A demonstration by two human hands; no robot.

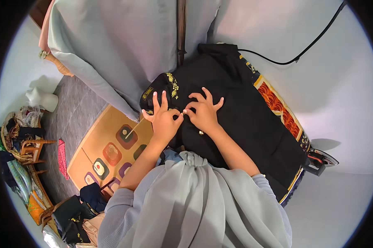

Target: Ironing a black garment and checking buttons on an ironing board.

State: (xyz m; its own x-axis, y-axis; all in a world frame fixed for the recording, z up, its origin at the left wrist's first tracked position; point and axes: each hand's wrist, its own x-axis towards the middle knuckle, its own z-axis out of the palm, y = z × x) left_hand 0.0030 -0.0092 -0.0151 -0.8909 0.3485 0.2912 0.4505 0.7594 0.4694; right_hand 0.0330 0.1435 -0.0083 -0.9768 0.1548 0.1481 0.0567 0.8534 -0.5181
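A black garment (236, 124) with gold floral embroidery (174, 86) lies spread out before me. My left hand (166, 119) pinches thumb and forefinger together over the garment's front, its other fingers raised and spread. Just to the right, my right hand (202, 113) makes a matching pinch, so that the fingertips of both hands almost meet. Between them shows a tiny gold-coloured spot, probably a button, mostly hidden by the fingertips. Below my right hand, a round gold button (201, 132) sits on the black cloth.
A clothes iron (321, 160) stands at the right end, beyond a patterned cloth edge (276, 107). Its black cord (279, 63) possibly runs along the wall. Grey curtain fabric (112, 37) hangs ahead. A patterned rug (93, 142) and piled clothes (71, 223) lie leftward.
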